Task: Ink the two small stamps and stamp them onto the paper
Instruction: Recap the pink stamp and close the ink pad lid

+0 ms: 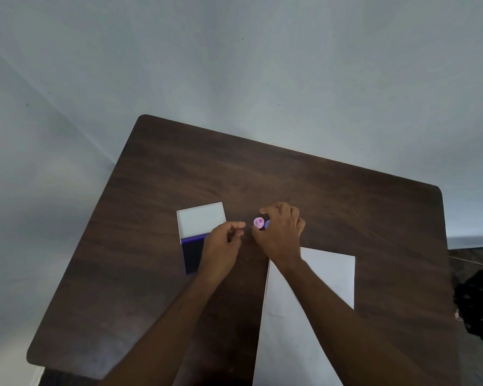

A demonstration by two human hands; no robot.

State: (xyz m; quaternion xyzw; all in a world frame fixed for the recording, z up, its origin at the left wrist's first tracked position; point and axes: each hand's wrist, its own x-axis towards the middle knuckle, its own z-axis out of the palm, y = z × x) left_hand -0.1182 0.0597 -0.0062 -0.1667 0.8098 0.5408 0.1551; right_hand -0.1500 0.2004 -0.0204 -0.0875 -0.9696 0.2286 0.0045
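A small pink stamp (259,222) stands upright on the dark wooden table (346,196), with a small blue stamp (267,224) right beside it, mostly hidden by my right hand (280,235). My right hand curls over both stamps, its fingers around them. My left hand (222,247) hovers just left of the stamps with its fingers loosely curled and nothing in them. An open ink pad (191,254) with a white lid (201,218) flipped back lies left of my left hand, which covers part of it. A white sheet of paper (326,277) lies under my right forearm.
The table's far edge meets a pale wall. A dark object (477,305) sits past the table's right edge.
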